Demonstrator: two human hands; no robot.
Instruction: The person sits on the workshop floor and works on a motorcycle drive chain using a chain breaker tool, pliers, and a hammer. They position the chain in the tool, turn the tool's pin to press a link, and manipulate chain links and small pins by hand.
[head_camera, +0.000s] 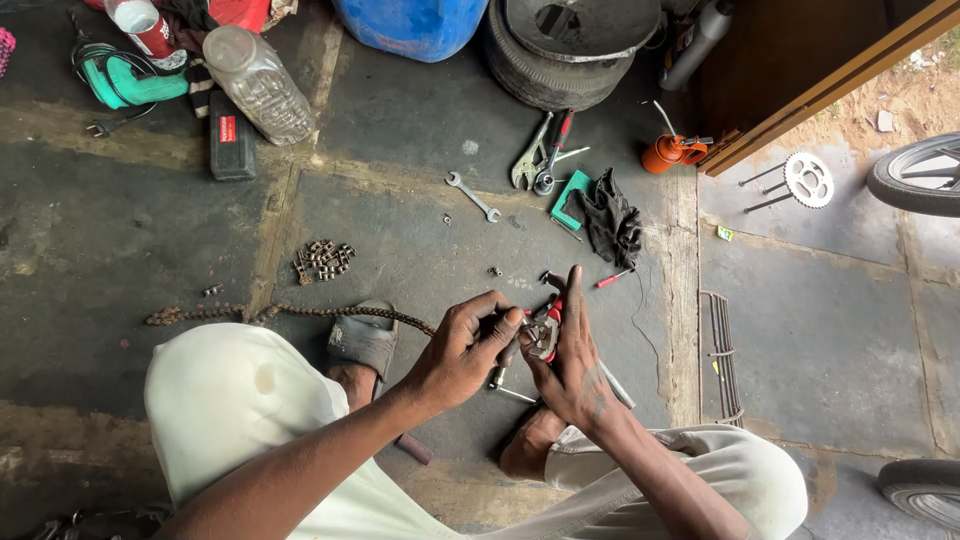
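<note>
Presently, findings as observed from the head view:

Left hand: the left hand (462, 352) has its fingers curled shut, the fingertips pinching the near end of the drive chain (290, 314) and pressing toward the tool in the other hand.

Right hand: the right hand (572, 368) is closed about the red-handled pliers (545, 328), with the index finger laid straight along them toward 12 o'clock.

Chain position: it lies on the concrete floor (420, 250), running from the fingertips out toward 9 o'clock, under the sandal (362, 340), to a free end well apart at far left.

Long axis: chain roughly 9-to-3; pliers roughly 12-to-6, so the two meet near a right angle.

Meeting point: chain end and plier head are touching or just beside each other between the two hands; the exact contact is hidden by the fingers.

Nearer hand: the left, being on the chain side.

Surroundings: loose links (323, 260) at 11 o'clock of the hands; spanner (472, 196) at 12 o'clock; black rag (612, 224) at 1 o'clock; orange oil can (670, 152) beyond it.
</note>
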